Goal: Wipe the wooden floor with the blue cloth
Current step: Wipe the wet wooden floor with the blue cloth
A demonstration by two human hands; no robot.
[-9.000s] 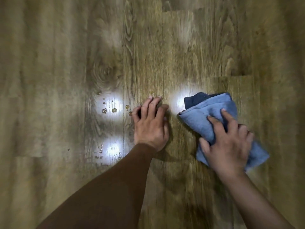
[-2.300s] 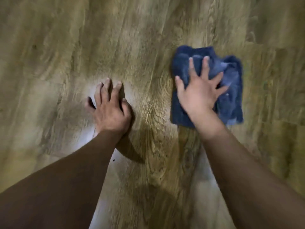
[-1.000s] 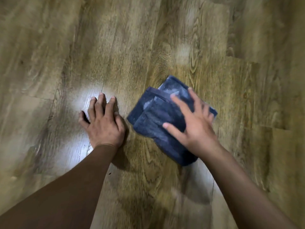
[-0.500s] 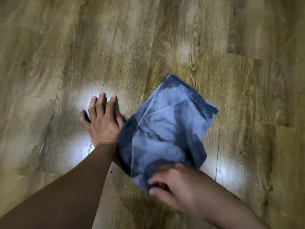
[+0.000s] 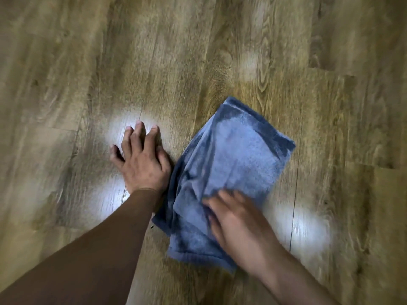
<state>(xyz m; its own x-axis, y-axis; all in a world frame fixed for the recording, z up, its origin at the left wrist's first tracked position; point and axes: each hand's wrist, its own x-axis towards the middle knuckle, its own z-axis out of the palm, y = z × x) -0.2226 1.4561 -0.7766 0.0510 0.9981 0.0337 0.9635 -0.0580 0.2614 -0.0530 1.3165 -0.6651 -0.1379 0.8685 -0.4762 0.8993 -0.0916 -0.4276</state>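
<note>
The blue cloth (image 5: 229, 164) lies spread and rumpled on the wooden floor (image 5: 198, 51), its lighter side facing up. My right hand (image 5: 237, 225) rests flat on the cloth's near part, fingers pointing up and left, blurred by motion. My left hand (image 5: 141, 164) is planted flat on the bare floor just left of the cloth, fingers apart, holding nothing. The cloth's left edge touches my left wrist.
Bright light reflections shine on the planks by my left hand (image 5: 123, 128) and to the right of the cloth (image 5: 308, 227). Bare plank floor extends on all sides.
My right hand flipped the cloth open to its lighter side and pulled it nearer; it now lies on the cloth's near part instead of pinching its edge. My left hand stayed put.
</note>
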